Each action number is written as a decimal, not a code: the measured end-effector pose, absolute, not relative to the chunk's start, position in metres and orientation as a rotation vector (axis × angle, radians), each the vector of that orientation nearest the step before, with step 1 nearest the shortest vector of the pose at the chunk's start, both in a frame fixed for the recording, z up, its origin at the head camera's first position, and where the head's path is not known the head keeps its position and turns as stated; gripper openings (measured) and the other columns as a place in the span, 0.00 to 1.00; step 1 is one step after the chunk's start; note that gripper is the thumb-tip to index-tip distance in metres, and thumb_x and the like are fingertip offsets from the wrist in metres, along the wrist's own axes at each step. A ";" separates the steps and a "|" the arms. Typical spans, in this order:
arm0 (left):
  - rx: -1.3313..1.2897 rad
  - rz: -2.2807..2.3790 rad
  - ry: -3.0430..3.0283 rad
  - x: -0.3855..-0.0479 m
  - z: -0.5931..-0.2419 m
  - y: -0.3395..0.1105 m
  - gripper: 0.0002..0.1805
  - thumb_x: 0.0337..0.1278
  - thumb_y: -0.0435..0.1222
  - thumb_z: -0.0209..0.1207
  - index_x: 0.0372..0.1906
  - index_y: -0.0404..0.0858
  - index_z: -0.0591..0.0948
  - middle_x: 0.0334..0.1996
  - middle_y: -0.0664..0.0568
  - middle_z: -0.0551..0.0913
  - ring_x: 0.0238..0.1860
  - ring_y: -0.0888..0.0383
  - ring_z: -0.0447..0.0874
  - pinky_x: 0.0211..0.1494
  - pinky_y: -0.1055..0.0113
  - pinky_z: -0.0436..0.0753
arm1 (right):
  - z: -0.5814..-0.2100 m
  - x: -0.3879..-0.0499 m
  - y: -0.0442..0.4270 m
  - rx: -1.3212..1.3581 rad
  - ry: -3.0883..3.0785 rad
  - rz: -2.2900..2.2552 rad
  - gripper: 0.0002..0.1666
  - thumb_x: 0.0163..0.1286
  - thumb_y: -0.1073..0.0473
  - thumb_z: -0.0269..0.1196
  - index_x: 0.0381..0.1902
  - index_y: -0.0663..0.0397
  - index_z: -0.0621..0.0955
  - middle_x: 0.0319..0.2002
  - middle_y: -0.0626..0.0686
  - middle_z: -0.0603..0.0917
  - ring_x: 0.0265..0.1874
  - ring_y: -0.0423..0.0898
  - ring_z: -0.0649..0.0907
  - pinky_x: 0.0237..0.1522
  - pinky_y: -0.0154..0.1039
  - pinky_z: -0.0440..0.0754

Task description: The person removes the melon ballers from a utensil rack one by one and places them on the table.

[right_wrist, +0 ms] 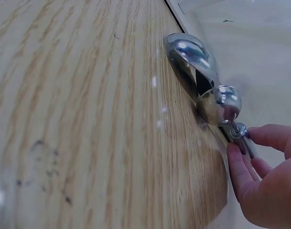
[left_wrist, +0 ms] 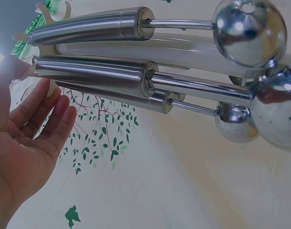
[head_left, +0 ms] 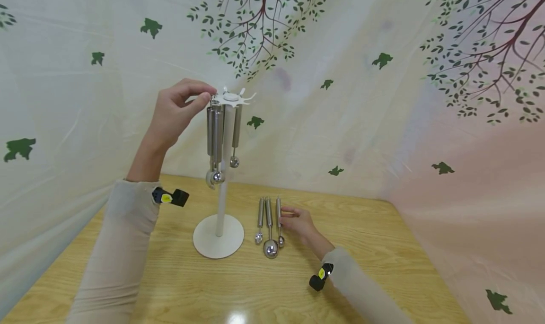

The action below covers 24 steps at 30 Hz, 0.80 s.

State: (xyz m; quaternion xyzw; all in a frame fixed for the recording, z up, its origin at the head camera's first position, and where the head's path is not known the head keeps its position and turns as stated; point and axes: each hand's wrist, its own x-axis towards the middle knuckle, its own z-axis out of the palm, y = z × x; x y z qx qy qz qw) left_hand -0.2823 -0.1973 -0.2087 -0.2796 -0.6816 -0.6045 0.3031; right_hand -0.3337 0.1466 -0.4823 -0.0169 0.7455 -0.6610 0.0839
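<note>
The left hand [head_left: 180,106] is raised to the top of a white stand [head_left: 206,246], its grip pinched, thumb against fingers, at the upper end of a hanging scoop [left_wrist: 93,69]; at least two more steel utensils [head_left: 236,127] hang there, one across the pole. The right hand [head_left: 301,223] rests low at the counter [head_left: 362,267], its grip closed with thumb and fingers on the handle of a small scoop [head_left: 281,241], the rightmost of three lying side by side just right of the stand's base. Next to it lies a scoop with a larger round head [head_left: 270,249], then a smaller spoon [head_left: 259,238] nearest the base. Each wrist wears a black band; the left tag [head_left: 166,198] and the right tag [head_left: 322,273] are yellow, their markings too small to read. Dark marks on the counter in the right wrist view form no legible letters. Printed branches and green leaves cover the backdrop [head_left: 289,139].
</note>
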 end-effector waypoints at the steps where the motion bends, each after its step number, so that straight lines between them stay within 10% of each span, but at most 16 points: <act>1: -0.740 -1.602 -1.807 -0.282 -0.209 -0.197 0.11 0.69 0.32 0.60 0.50 0.33 0.87 0.47 0.55 0.83 0.54 0.57 0.78 0.62 0.73 0.82 | -0.482 -0.334 0.146 -0.040 2.224 -1.974 0.26 0.62 0.75 0.67 0.60 0.72 0.78 0.51 0.71 0.84 0.34 0.43 0.87 0.43 0.38 0.90; 24: -0.744 -1.611 -1.814 -0.286 -0.208 -0.200 0.11 0.69 0.32 0.60 0.50 0.33 0.87 0.47 0.55 0.83 0.54 0.57 0.77 0.63 0.73 0.82 | -0.485 -0.333 0.132 -0.061 2.498 -1.921 0.20 0.56 0.78 0.65 0.48 0.79 0.82 0.40 0.71 0.87 0.28 0.38 0.83 0.33 0.30 0.86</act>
